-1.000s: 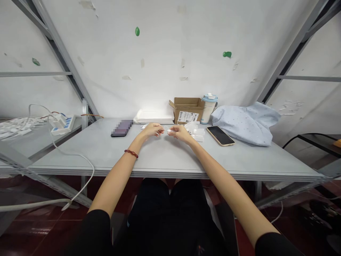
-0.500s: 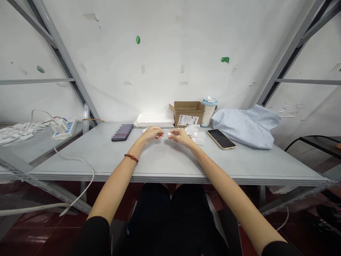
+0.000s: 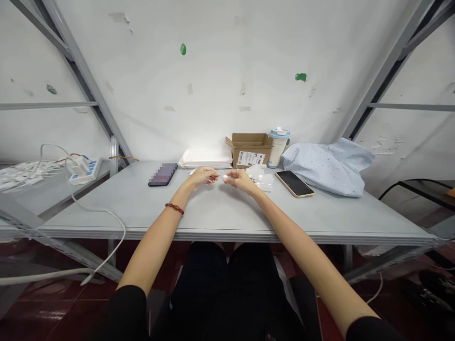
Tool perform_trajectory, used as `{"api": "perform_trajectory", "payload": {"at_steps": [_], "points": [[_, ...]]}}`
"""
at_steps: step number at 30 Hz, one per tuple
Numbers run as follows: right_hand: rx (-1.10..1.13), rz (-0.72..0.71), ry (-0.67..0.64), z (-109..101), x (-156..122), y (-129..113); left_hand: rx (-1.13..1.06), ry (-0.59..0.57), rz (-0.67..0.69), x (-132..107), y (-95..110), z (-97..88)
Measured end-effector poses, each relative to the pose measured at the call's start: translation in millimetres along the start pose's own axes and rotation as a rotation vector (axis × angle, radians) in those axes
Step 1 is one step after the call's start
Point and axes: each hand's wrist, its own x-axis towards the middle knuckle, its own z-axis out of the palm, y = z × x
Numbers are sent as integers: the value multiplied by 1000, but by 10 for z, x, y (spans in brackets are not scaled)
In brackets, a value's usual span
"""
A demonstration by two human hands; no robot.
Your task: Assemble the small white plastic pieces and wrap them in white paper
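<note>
Grey metal worktable (image 3: pixel 220 213) against a scuffed white wall, framed by slanting steel shelf struts: at its far middle my left hand (image 3: pixel 202 176) and right hand (image 3: pixel 241 179) meet, both fingers curled in, each pinching one end of a small white plastic piece (image 3: pixel 221 175) held just above the tabletop between them. At this range the piece is too small to make out in shape or detail. A red bead bracelet (image 3: pixel 174 208) sits on my left wrist.

Just beyond my right hand lies a loose heap of clear and white plastic bits (image 3: pixel 262 178), partly hidden behind my knuckles. Near it to the right, a beige-edged smartphone (image 3: pixel 294 183) lies face up with its screen dark, and past that a crumpled pale blue spotted cloth (image 3: pixel 327 166). Along the wall stand an open brown cardboard box (image 3: pixel 250 149) with a printed label too small to read, a white tumbler with a blue lid (image 3: pixel 278 148) touching its right side, and a flat stack of white trays (image 3: pixel 206 158) washed out by glare. A dark purple phone (image 3: pixel 162 174) to the left of my left hand is blurred over. On the neighbouring shelf a white and blue power strip (image 3: pixel 83 169) trails a white cable (image 3: pixel 106 218) over the edge; its end drops out of sight near the floor. My lap and upper arms are cut off by the bottom of the frame
</note>
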Motion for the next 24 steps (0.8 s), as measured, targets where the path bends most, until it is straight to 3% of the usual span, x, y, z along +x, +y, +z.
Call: {"api": "perform_trajectory", "payload": {"at_steps": [24], "points": [[64, -23, 4, -11, -16, -39, -82, -78, -11, -40, 45, -14]]}}
